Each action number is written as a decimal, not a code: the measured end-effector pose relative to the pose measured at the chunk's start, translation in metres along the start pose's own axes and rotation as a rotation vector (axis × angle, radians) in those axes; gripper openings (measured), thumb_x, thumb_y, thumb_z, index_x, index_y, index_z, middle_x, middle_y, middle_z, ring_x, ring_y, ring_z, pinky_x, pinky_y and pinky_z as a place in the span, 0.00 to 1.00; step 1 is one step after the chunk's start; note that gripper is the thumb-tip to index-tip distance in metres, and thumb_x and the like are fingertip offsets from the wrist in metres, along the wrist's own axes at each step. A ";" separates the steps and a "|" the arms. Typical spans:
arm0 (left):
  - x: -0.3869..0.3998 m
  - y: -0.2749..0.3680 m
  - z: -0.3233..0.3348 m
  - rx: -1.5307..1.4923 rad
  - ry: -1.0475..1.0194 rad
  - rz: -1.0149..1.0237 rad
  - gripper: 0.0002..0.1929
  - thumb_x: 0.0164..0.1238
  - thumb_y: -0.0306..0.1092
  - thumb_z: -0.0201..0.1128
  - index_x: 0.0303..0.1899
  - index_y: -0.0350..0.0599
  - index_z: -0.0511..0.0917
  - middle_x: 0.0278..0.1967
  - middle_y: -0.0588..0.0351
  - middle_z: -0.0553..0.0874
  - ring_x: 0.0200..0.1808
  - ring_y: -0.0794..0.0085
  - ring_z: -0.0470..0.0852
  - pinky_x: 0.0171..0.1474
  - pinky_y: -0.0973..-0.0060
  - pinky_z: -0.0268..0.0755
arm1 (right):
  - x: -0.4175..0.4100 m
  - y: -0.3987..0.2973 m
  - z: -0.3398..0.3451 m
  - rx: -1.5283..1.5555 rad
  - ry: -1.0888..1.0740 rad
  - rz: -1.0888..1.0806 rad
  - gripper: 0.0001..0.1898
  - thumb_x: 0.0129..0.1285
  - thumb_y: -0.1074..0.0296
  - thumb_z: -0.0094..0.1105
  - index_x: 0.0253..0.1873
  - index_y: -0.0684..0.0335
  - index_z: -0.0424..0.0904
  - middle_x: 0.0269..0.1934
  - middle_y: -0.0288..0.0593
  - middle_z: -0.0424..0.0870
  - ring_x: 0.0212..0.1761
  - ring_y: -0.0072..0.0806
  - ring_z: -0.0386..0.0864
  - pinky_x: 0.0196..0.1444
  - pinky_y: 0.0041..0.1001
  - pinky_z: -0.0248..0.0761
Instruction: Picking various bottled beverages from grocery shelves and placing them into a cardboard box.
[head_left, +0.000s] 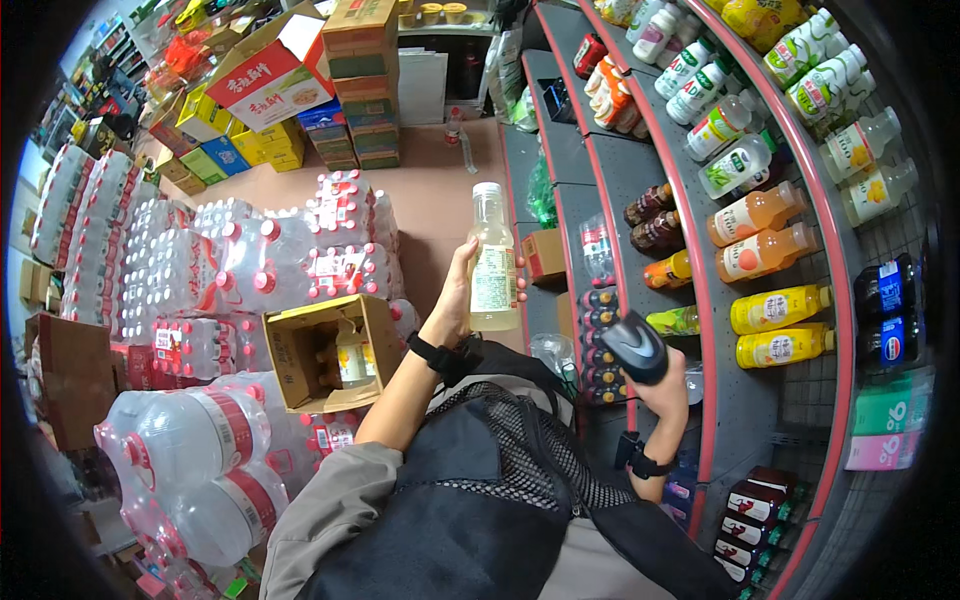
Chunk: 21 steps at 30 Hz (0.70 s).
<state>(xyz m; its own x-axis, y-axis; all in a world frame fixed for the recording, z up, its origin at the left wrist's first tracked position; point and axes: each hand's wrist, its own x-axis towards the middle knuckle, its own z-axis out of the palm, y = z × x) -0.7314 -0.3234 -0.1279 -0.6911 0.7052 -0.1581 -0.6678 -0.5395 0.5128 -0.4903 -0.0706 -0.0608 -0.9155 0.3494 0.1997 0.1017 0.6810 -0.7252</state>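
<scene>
My left hand (454, 296) is wrapped around a clear plastic drink bottle (493, 262) with a white cap and pale yellowish liquid. The bottle stands upright in my grip, its printed label facing me. In my right hand (664, 386) is a black handheld barcode scanner (636, 347), its head pointing up and to the left, near the shelves. Left of my forearm, an open cardboard carton (281, 375) rests on packed water bottles. Inside it lies a bottle (354, 356) with a yellow-and-white label; the carton's deeper part is dark.
Grey shelves with red edges (679, 180) rise along my right, holding orange drinks (754, 217), yellow drinks (780, 345) and dark cola bottles (889, 289). Shrink-wrapped water packs (187, 262) crowd the left. Stacked cartons (362, 90) stand ahead, beyond the tiled floor (439, 202).
</scene>
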 end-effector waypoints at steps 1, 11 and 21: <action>-0.002 0.001 -0.013 -0.042 -0.069 -0.012 0.38 0.77 0.70 0.47 0.66 0.42 0.72 0.51 0.44 0.83 0.42 0.56 0.88 0.50 0.51 0.86 | 0.012 -0.009 0.008 0.026 -0.142 0.005 0.26 0.45 0.73 0.79 0.53 0.71 0.84 0.42 0.56 0.90 0.46 0.45 0.90 0.52 0.36 0.80; -0.015 0.012 -0.044 -0.276 -0.253 -0.021 0.44 0.75 0.71 0.52 0.75 0.42 0.65 0.49 0.41 0.85 0.55 0.46 0.87 0.51 0.44 0.85 | 0.068 -0.059 0.065 0.048 -0.467 -0.253 0.31 0.38 0.70 0.77 0.54 0.70 0.82 0.47 0.63 0.87 0.51 0.59 0.85 0.54 0.42 0.79; -0.033 0.009 -0.052 -0.072 -0.067 -0.120 0.39 0.73 0.68 0.55 0.70 0.44 0.71 0.44 0.48 0.87 0.42 0.58 0.90 0.43 0.61 0.86 | 0.074 -0.045 0.108 0.144 -0.439 -0.381 0.36 0.32 0.68 0.79 0.54 0.71 0.83 0.49 0.58 0.88 0.52 0.54 0.87 0.60 0.41 0.78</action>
<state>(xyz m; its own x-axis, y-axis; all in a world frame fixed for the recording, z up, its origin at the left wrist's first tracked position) -0.7293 -0.3751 -0.1615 -0.5863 0.7948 -0.1566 -0.7647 -0.4792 0.4309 -0.6044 -0.1449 -0.0845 -0.9553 -0.2220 0.1950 -0.2916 0.6011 -0.7441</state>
